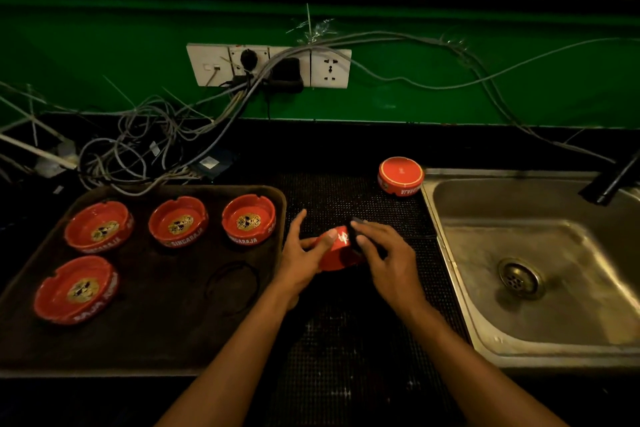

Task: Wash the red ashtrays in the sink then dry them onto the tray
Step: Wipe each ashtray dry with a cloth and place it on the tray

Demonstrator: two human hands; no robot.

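Step in hand, by my read: drying one ashtray (337,248) before it goes on the tray (166,333). It's held above the mat (349,340), between tray & sink (540,270), tipped on edge w/ the underside facing the camera.

Left hand (304,253): grip is grasping the ashtray, thumb over the near rim, fingers spread behind it. Right hand (388,258): fingers curled onto the ashtray's right side, w/ something dark pinched at the fingertips, prob. a cloth, too dim to be sure.

How to do it well:
- Keep the left hand as the anchor; turn the ashtray a bit at a time so the right wipes the whole rim, notches incl.
- Do the bowl too, not only the base. Water sits in the notches.
- It looks glazed and is likely slick when wet, so hold firm and stay low over the mat.
- Set it down rim-up in the bare spot on the tray, right of the lower-left one, apart from the others. Four sit there already, rim-up: three in the far row, one near left.

Left to do: 1 more ashtray (400,176) sits upside down on the tabletop just beside the sink's far-left corner. Can't tell whether it's been washed.

Risk: sockets (268,64) & loose cables (145,135) are behind the tray, so keep drips off that side.
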